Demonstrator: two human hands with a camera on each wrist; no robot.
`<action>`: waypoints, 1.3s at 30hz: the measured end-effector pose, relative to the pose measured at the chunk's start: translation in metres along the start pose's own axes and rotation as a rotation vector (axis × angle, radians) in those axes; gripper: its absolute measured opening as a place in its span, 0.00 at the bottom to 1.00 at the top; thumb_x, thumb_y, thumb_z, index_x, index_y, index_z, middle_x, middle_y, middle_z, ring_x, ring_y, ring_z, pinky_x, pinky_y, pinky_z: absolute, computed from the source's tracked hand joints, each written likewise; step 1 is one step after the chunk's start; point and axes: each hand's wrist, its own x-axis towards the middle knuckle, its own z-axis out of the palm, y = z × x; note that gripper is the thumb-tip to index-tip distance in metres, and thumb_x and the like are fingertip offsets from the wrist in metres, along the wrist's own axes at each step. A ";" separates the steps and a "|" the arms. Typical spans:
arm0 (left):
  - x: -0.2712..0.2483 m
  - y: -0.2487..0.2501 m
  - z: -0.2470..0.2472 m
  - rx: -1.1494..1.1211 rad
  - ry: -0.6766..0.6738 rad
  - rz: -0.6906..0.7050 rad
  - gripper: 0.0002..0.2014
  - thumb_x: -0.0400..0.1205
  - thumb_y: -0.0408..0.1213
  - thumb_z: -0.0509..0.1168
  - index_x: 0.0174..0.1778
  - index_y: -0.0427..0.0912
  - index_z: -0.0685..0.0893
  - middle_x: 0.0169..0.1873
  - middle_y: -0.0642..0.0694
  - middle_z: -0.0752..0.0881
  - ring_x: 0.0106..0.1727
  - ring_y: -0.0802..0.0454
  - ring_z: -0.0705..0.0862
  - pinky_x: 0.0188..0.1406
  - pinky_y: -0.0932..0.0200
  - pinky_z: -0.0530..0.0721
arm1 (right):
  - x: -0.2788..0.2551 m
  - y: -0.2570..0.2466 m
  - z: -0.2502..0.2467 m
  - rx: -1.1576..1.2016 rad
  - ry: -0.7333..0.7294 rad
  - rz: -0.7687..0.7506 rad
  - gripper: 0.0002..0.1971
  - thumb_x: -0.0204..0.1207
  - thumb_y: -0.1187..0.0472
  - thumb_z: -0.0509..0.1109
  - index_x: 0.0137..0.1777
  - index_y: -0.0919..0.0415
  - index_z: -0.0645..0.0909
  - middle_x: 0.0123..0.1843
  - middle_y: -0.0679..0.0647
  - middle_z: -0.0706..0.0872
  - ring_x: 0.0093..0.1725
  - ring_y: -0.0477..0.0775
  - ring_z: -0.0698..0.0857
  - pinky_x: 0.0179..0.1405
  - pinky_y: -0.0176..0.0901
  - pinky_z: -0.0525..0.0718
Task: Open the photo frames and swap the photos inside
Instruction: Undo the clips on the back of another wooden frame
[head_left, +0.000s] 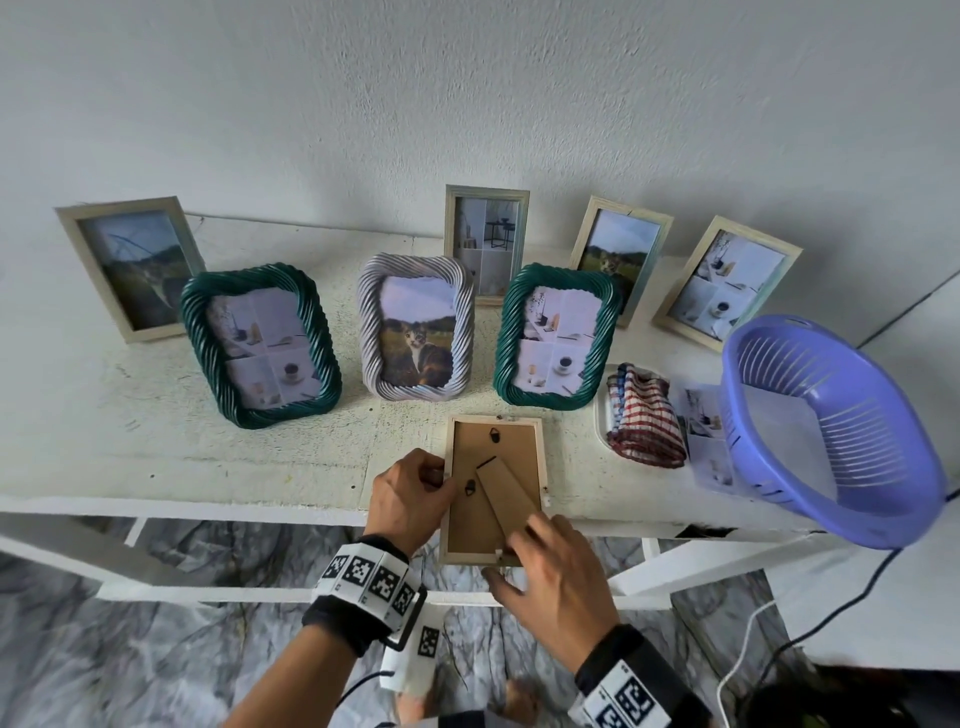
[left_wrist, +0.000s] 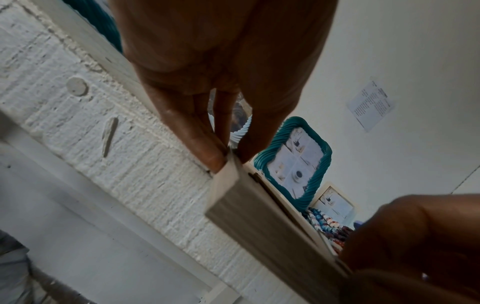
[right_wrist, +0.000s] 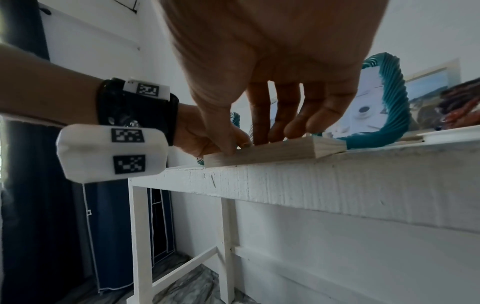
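A light wooden photo frame (head_left: 498, 452) lies face down at the table's front edge, its near end hanging over the edge. Its brown backing board and cardboard stand leg (head_left: 506, 499) face up. My left hand (head_left: 410, 493) pinches the frame's left rim; in the left wrist view the fingertips (left_wrist: 215, 158) close on the frame (left_wrist: 249, 216). My right hand (head_left: 550, 561) holds the near right corner, fingers on the backing and thumb against the near edge. In the right wrist view those fingers (right_wrist: 259, 133) press the top of the frame (right_wrist: 272, 152).
Two green twisted frames (head_left: 260, 343) (head_left: 556, 338) and a white one with a cat photo (head_left: 415, 332) stand behind. Several wooden frames (head_left: 485, 239) line the wall. At right are a checked cloth (head_left: 644, 421), a loose photo (head_left: 709, 441) and a purple basket (head_left: 831, 426).
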 end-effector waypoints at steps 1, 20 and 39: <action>0.000 0.000 0.000 0.005 0.001 -0.001 0.09 0.74 0.40 0.75 0.47 0.43 0.87 0.38 0.51 0.88 0.43 0.52 0.87 0.50 0.56 0.86 | 0.000 -0.002 0.002 -0.012 0.011 0.021 0.15 0.63 0.41 0.79 0.40 0.50 0.83 0.45 0.47 0.84 0.40 0.46 0.83 0.38 0.40 0.86; 0.003 -0.006 0.002 -0.051 -0.015 -0.019 0.09 0.75 0.41 0.74 0.49 0.43 0.87 0.38 0.50 0.89 0.41 0.52 0.89 0.42 0.46 0.91 | 0.010 0.003 -0.009 0.026 0.055 -0.186 0.07 0.73 0.52 0.71 0.45 0.54 0.80 0.46 0.48 0.78 0.44 0.49 0.76 0.43 0.45 0.83; 0.015 0.006 0.000 -0.284 -0.066 -0.165 0.06 0.77 0.31 0.73 0.49 0.38 0.89 0.34 0.45 0.90 0.34 0.53 0.90 0.27 0.54 0.90 | 0.068 -0.009 -0.019 0.028 0.022 0.282 0.21 0.74 0.48 0.71 0.58 0.65 0.80 0.63 0.62 0.77 0.62 0.63 0.75 0.60 0.55 0.78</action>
